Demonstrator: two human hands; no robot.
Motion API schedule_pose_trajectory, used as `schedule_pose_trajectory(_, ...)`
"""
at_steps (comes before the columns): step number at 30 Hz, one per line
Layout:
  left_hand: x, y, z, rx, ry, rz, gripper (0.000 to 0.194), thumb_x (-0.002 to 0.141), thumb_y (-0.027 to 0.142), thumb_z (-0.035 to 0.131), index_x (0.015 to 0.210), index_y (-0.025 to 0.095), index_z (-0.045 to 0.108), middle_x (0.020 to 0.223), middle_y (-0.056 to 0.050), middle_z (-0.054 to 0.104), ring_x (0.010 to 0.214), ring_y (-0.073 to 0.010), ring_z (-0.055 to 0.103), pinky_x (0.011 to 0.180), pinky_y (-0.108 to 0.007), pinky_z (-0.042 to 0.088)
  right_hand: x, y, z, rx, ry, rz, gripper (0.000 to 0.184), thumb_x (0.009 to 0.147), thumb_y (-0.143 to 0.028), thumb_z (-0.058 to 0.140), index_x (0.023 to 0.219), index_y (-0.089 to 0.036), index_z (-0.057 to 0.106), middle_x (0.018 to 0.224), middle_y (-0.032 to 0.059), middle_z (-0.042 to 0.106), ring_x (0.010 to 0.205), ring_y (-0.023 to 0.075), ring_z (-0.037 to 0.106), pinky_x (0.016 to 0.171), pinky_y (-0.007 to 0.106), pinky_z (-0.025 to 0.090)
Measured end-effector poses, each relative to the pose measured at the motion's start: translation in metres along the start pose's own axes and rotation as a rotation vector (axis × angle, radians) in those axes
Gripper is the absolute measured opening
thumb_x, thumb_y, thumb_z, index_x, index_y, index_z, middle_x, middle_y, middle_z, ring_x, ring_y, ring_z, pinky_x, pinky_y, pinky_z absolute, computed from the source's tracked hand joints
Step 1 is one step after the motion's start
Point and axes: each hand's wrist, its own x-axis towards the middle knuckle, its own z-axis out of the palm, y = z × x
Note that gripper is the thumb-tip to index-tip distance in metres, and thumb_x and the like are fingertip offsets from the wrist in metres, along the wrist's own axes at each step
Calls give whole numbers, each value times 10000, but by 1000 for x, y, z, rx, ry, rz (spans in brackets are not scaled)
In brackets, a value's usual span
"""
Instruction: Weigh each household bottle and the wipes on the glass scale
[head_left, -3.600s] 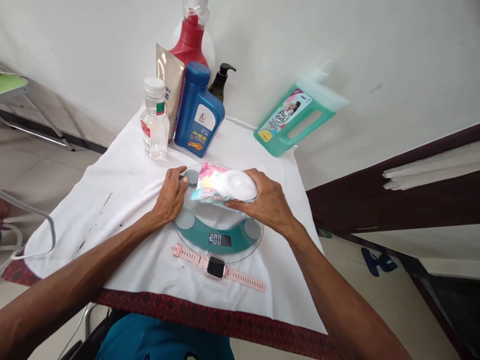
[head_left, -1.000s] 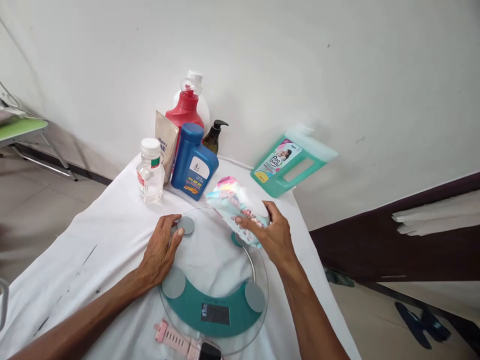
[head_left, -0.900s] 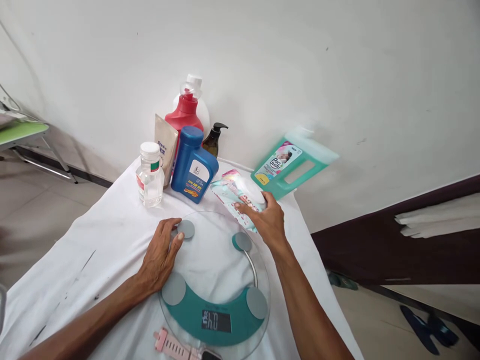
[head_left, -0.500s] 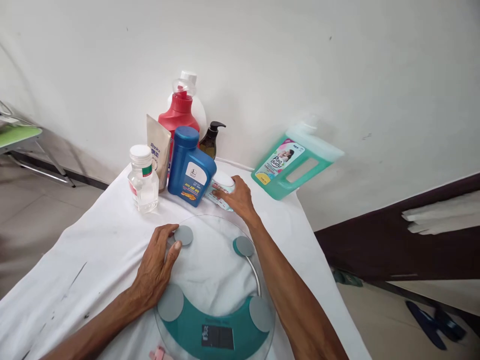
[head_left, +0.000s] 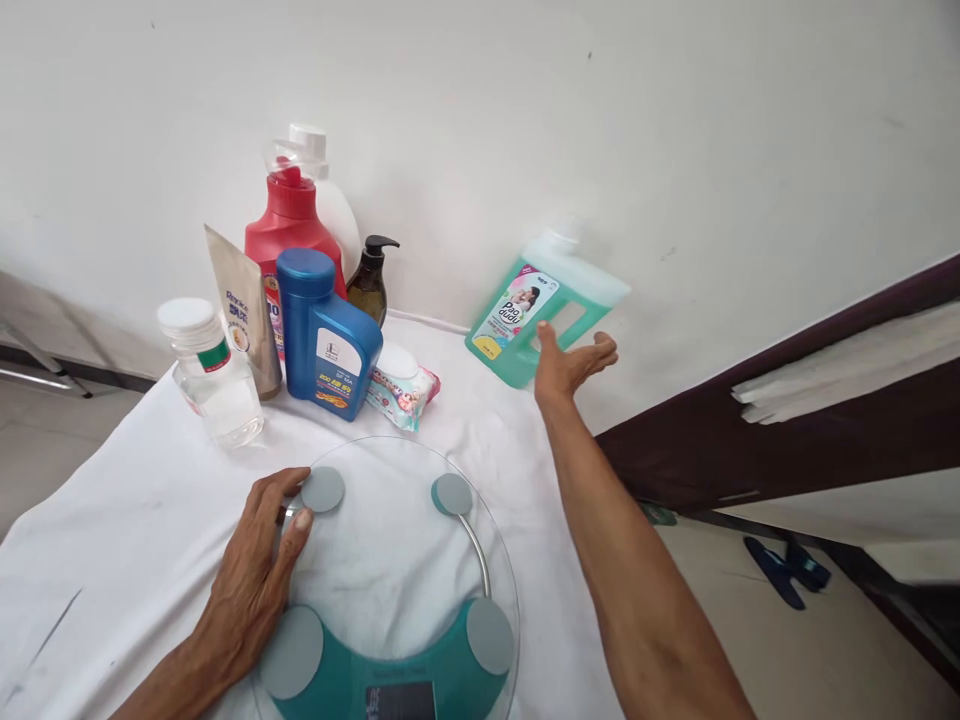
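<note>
My right hand is open, thumb and fingers spread, in front of the handle of a green jug of liquid detergent. The jug leans tilted against the wall, and I cannot tell whether the hand touches it. My left hand lies at the left edge of a round glass weighing scale, thumb and fingers apart near a grey pad. The scale's display is partly cut off. A pack of wet wipes with a white lid lies behind the scale, beside a blue bottle.
A clear jar-shaped bottle, a beige Rejoice tube, a red bottle, a white bottle and a dark pump bottle stand at the back left. The white wall rises behind the cloth-covered table. Slippers lie on the floor.
My right hand has carried the wet wipes from above the scale to beside the blue bottle, let go, and moved right to the green jug. My left hand stays at the scale.
</note>
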Motion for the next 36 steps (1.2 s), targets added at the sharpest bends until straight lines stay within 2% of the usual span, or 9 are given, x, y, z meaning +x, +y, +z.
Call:
schedule_pose_trajectory(3, 0, 2, 0, 21, 28, 1, 557, 1074, 673, 410, 1403, 275, 619, 1412, -104, 669, 1298, -331, 665, 1134, -592, 563, 40, 2, 8, 110, -28, 62, 553, 766, -396, 866, 1166, -224, 526, 1299, 117, 625, 1288, 290, 631, 1134, 502, 537)
schedule_pose_trajectory(5, 0, 3, 1, 31, 39, 4, 563, 1071, 676, 409, 1395, 270, 627, 1402, -105, 680, 1285, -331, 673, 1127, -585, 569, 53, 1, 10, 181, -97, 82, 396, 774, -388, 868, 986, -229, 574, 991, 15, 674, 941, 205, 705, 902, 382, 623)
schedule_pose_trajectory(9, -2, -3, 1, 46, 39, 25, 521, 1085, 636, 424, 1414, 283, 619, 1417, -91, 675, 1308, -317, 668, 1123, -535, 578, 51, -2, 10, 266, -170, 120, 396, 737, -386, 910, 687, -244, 544, 572, -80, 498, 529, 133, 513, 532, 292, 511)
schedule_pose_trajectory(16, -4, -5, 1, 28, 34, 40, 491, 1098, 611, 430, 1431, 298, 609, 1415, -87, 661, 1292, -310, 662, 1123, -517, 566, 14, -23, -3, 381, -52, 133, 487, 764, -458, 907, 641, -277, 473, 482, -108, 391, 432, 110, 366, 362, 273, 329)
schedule_pose_trajectory(20, -5, 2, 3, -25, 61, 41, 490, 1101, 609, 435, 1395, 268, 626, 1378, -107, 669, 1247, -305, 675, 1111, -508, 569, -12, -40, -46, 435, 19, 126, 471, 715, -355, 932, 615, -259, 482, 500, -101, 401, 433, 90, 355, 348, 258, 321)
schedule_pose_trajectory(25, -4, -1, 5, -58, 65, 96, 494, 1099, 594, 433, 1381, 237, 625, 1341, -122, 668, 1229, -296, 680, 1137, -522, 555, -62, -62, -135, 434, -9, 35, 521, 598, -337, 984, 536, -261, 472, 508, -68, 411, 441, 95, 373, 342, 277, 326)
schedule_pose_trajectory(29, -4, 3, 2, -50, 48, 90, 507, 1085, 576, 424, 1350, 192, 622, 1310, -151, 668, 1213, -307, 683, 1131, -549, 551, -108, -88, -198, 363, -99, 21, 495, 602, -410, 966, 497, -287, 498, 517, -45, 372, 463, 132, 337, 367, 353, 352)
schedule_pose_trajectory(32, -5, 7, -2, -50, 30, 101, 503, 1077, 553, 417, 1348, 175, 609, 1312, -162, 672, 1215, -304, 685, 1130, -549, 546, -137, -107, -221, 343, -197, 10, 480, 664, -456, 911, 501, -310, 483, 495, -42, 291, 455, 159, 269, 376, 384, 293)
schedule_pose_trajectory(36, -7, 8, -7, -68, 8, 100, 526, 1070, 571, 404, 1359, 177, 600, 1343, -169, 687, 1243, -303, 693, 1115, -537, 559, -169, -122, -221, 397, -350, 41, 592, 669, -567, 892, 482, -289, 404, 450, -61, 215, 411, 130, 205, 399, 360, 215)
